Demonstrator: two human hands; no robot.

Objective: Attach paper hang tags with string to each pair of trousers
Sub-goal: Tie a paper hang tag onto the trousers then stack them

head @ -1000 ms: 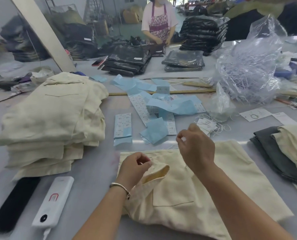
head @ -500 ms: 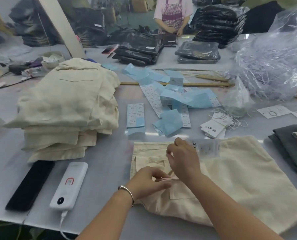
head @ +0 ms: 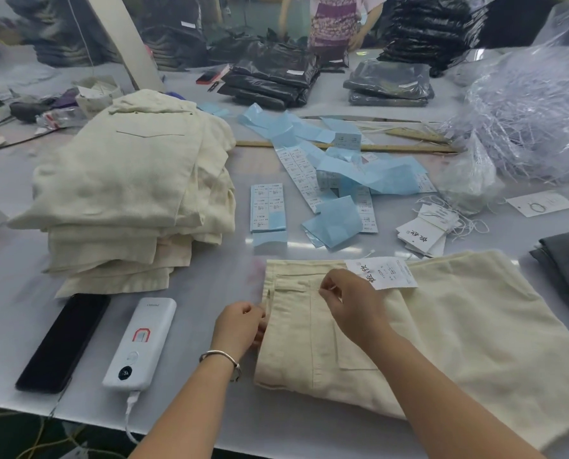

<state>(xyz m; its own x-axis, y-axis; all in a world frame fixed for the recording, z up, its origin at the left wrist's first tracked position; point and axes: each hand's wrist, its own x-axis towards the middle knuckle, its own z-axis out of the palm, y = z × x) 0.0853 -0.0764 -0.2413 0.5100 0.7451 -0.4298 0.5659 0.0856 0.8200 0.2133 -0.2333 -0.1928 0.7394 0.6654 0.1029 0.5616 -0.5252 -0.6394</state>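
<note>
Left hand (head: 240, 324) shifted to trousers (head: 442, 329) edge

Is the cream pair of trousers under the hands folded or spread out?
Folded. The cream pair of trousers lies as a flat rectangle on the table, waistband towards the left hand, legs doubled under; a white paper hang tag rests on it.

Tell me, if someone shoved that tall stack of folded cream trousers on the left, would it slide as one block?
Probably not. The stack of folded cream trousers is soft cloth with uneven, overhanging layers, so it would likely shear or slump. It looks heavy enough to drag on the grey table.
</note>
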